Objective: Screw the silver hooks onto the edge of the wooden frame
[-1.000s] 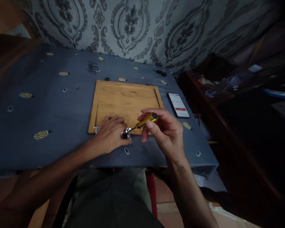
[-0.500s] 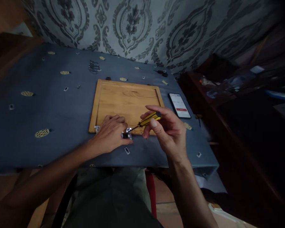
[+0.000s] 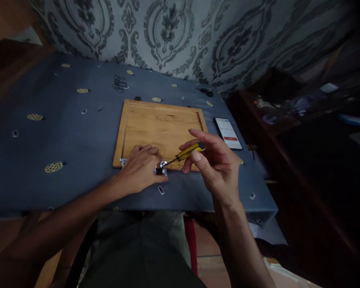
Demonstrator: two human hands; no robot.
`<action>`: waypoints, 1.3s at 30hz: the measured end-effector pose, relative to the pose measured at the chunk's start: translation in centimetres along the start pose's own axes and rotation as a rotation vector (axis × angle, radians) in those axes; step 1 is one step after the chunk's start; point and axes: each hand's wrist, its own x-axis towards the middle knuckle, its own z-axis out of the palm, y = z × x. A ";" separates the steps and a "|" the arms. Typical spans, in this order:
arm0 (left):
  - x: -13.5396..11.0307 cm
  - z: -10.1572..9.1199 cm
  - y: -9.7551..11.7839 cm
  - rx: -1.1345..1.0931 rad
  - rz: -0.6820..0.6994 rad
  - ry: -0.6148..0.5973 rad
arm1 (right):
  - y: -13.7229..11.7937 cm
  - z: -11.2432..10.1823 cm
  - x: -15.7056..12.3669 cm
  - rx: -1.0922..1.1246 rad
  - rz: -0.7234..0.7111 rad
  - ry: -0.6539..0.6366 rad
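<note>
A seated person works with two bare hands over a wooden board (image 3: 159, 128) lying on a blue tablecloth (image 3: 78, 148), its long side running from 9 to 3 o'clock; the hinge (image 3: 165, 164), small and shiny, sits at the board's near edge, at 6 o'clock from its middle.

The left hand (image 3: 142, 168) is the nearer, lying right against the hinge; thumb and forefinger close around it from either side, with the hinge at 3 o'clock from the palm.

The right hand (image 3: 217, 168) stands a little apart, with the hinge at 9 o'clock from it; thumb and fingertips pinch the yellow handle of a screwdriver (image 3: 188, 153), the outer fingers spread.

The tool bridges that gap, shaft aslant, handle end towards 2 o'clock, tip towards 8; the tip meets the hinge, though whether it sits in a screw is too small to tell.
</note>
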 end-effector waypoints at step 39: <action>0.0 0.0 0.0 0.000 -0.005 -0.002 | 1.0 0.9 0.0 -0.079 -0.076 0.257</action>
